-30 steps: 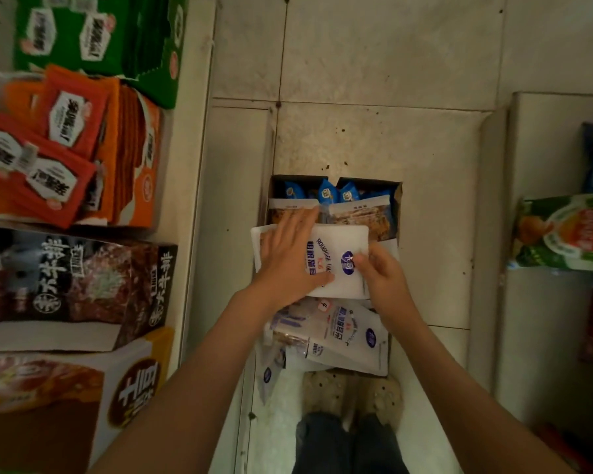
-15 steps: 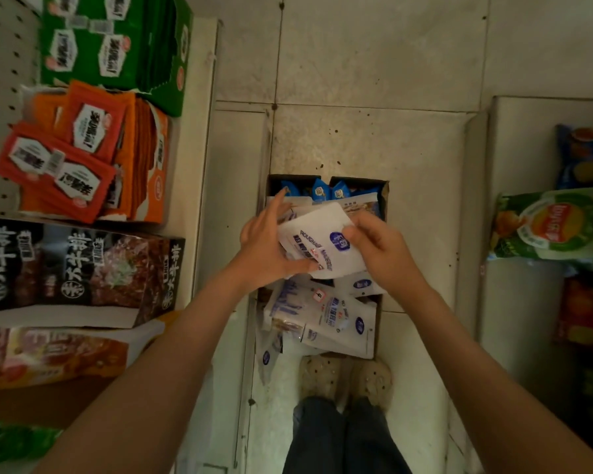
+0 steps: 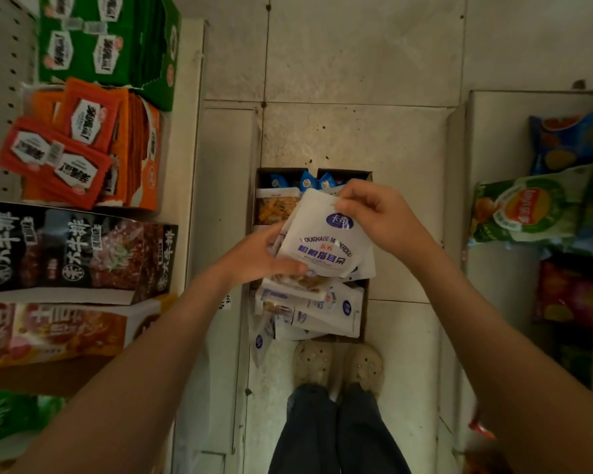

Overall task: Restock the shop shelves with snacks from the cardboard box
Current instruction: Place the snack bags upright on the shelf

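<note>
A cardboard box (image 3: 366, 302) stands on the tiled floor just ahead of my feet, filled with white snack packets (image 3: 326, 311) and small blue packets (image 3: 308, 181) at its far end. Above the box I hold a stack of white snack packets (image 3: 326, 248) with blue print. My left hand (image 3: 257, 258) grips the stack's lower left side, thumb across the front. My right hand (image 3: 377, 213) pinches the top edge of the front packet.
The left shelf (image 3: 189, 138) carries a green carton (image 3: 117, 46), orange and red packets (image 3: 79, 148), a black snack carton (image 3: 72, 251) and an orange carton (image 3: 59, 330). The right shelf (image 3: 500, 131) holds chip bags (image 3: 531, 206). My shoes (image 3: 336, 367) stand behind the box.
Both hands have lifted the white packets up off the box and turned them upright. My right hand moved from the lower edge to the top corner.
</note>
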